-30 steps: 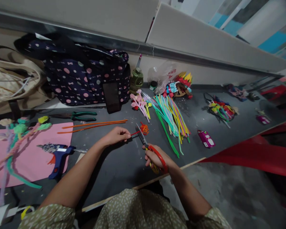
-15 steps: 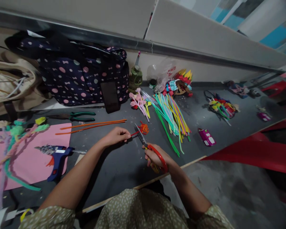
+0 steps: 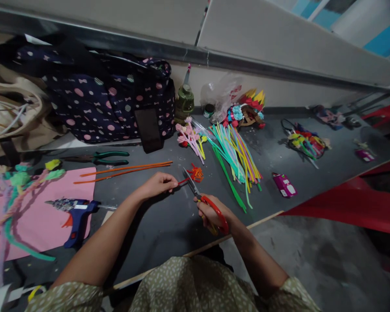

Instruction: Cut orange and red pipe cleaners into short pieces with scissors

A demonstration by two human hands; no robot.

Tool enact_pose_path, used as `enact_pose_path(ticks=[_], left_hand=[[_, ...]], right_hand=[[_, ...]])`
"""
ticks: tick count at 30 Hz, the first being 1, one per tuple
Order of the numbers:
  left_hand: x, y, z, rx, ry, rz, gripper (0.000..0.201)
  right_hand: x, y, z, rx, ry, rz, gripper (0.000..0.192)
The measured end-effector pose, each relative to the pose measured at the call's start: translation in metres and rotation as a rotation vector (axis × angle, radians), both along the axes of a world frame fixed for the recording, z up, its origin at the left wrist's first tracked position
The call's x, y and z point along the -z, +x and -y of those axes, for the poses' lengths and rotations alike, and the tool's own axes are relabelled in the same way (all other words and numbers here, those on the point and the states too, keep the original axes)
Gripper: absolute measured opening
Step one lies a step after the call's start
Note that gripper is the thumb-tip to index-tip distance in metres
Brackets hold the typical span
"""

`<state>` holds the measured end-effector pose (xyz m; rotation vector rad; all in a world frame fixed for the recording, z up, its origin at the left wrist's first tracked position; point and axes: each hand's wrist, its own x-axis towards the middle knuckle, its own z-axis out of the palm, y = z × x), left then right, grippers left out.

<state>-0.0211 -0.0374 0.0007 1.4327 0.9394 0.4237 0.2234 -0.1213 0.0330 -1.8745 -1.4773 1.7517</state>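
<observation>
Nearest of all, the right hand (image 3: pixel 212 213) grips a pair of scissors (image 3: pixel 204 200) by their red loops, fingers threaded through and closed on the handles. Their long axis runs diagonally, loops toward the person and blades pointing up and to the left, away from the body. The blades look nearly closed, and their tips lie right at a thin red pipe cleaner (image 3: pixel 183 181). The left hand (image 3: pixel 157 184) pinches that pipe cleaner between thumb and fingertips, holding it narrowly at its left end. It stretches roughly sideways from the pinch toward the right, ending in a red and orange curled flower shape (image 3: pixel 196 173) just beyond the blades, low over the dark grey table (image 3: pixel 169 225).

Left of the forearm, a blue glue gun (image 3: pixel 76 212) lies on a pink sheet (image 3: pixel 42 225), nozzle toward the right. Twisted green and pink stems (image 3: pixel 16 190) sprawl across the same sheet. Farther back, two long orange pipe cleaners (image 3: pixel 123 169) lie almost parallel to the table edge, with green-handled pliers (image 3: pixel 97 157) just behind them.

To the right, a fan of bright pipe cleaners (image 3: pixel 235 158) spreads out, with a small pink bunch (image 3: pixel 190 136) beside it and a purple packet (image 3: pixel 284 185) nearby. At the wall stand a dotted dark bag (image 3: pixel 110 104), a green bottle (image 3: pixel 184 97) and a clear plastic bag (image 3: pixel 221 97).
</observation>
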Motion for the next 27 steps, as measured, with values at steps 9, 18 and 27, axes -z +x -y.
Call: enact_pose_path(ticks=[9,18,27], left_hand=[[-0.011,-0.007,0.003,0.036,-0.027,-0.074,0.040],[-0.009,-0.022,0.003,0.119,-0.044,-0.101,0.034],[-0.015,-0.021,0.003,0.115,-0.081,-0.098,0.030]], right_hand=[[-0.002,-0.001,-0.004,0.009,-0.026,-0.045,0.028],[0.005,0.000,-0.009,0.029,-0.074,0.022,0.036],[0.012,0.002,-0.002,0.029,-0.018,-0.014,0.035]])
